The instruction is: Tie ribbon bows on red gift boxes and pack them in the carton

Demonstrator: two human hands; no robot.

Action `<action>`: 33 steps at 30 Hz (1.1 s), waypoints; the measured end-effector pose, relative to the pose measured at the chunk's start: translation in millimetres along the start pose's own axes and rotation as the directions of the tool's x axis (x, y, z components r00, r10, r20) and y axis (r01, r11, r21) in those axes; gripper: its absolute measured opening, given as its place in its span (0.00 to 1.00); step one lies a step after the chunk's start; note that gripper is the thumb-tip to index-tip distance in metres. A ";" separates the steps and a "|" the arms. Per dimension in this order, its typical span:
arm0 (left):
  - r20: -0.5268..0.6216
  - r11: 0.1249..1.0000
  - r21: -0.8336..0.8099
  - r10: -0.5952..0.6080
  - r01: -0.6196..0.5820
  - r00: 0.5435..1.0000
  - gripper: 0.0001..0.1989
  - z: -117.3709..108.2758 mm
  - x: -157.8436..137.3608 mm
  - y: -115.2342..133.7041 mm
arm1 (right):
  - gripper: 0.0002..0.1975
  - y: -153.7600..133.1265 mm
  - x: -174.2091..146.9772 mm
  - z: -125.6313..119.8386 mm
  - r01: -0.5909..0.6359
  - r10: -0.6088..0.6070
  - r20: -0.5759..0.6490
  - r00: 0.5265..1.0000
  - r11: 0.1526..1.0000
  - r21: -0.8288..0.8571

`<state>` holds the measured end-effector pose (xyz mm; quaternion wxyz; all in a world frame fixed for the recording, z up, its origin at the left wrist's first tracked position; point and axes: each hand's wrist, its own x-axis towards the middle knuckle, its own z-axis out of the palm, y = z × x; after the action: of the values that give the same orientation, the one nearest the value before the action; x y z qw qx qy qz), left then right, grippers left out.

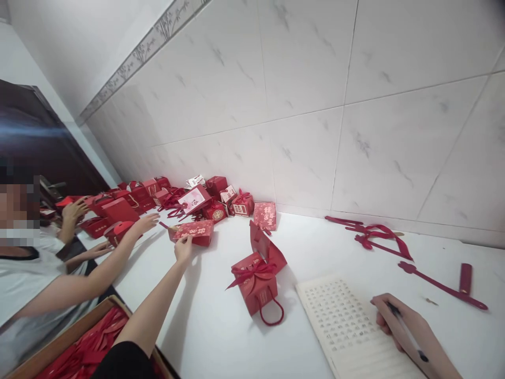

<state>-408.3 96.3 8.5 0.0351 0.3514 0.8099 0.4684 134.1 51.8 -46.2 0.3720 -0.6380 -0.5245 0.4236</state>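
My left hand [183, 249] reaches forward across the table, its fingers closed on the near edge of a red gift box [200, 231] with gold print. In my right hand [408, 329] is a pen [401, 319] with a clear barrel, held over the right side of an open notebook [335, 310]. Rows of handwriting fill the upper part of the page. Between my hands stands a red gift box with a ribbon bow [255, 279] and a cord handle, with an open red folded box [267, 243] right behind it.
Many red gift boxes [193, 200] are piled along the tiled wall. Red ribbon strips [379, 239] and a red tube [466, 278] lie at right. A carton [59, 345] of red ribbon pieces is at lower left. Beside it, another person's hand [147, 223] stretches over the table.
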 end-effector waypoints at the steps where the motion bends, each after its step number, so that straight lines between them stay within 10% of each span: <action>1: -0.010 1.000 0.011 0.026 -0.026 1.000 0.15 -9.2 -6.1 0.8 | 0.18 -1.4 -1.3 -0.5 0.011 -0.011 0.005 1.000 1.000 -0.002; 17: 0.019 0.884 -0.100 0.461 -0.457 0.887 0.08 -143.4 -175.1 29.3 | 0.19 -9.5 -16.2 -5.0 0.308 -0.308 -0.008 0.951 0.951 0.019; 25: 0.458 0.839 -0.209 0.538 -0.503 0.707 0.08 -78.4 -228.3 47.4 | 0.19 0.2 -12.1 -2.6 0.363 -0.362 -0.030 0.932 0.931 0.041; 33: 0.346 0.825 -0.132 0.557 -0.549 0.755 0.07 -1.4 -210.5 98.7 | 0.18 12.2 -9.0 -2.3 0.463 -0.458 -0.132 0.879 0.886 0.009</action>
<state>-197.9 -0.5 29.3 0.0512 0.6561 0.6429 0.3919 139.8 40.8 -55.3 0.5070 -0.5129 -0.6280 0.2924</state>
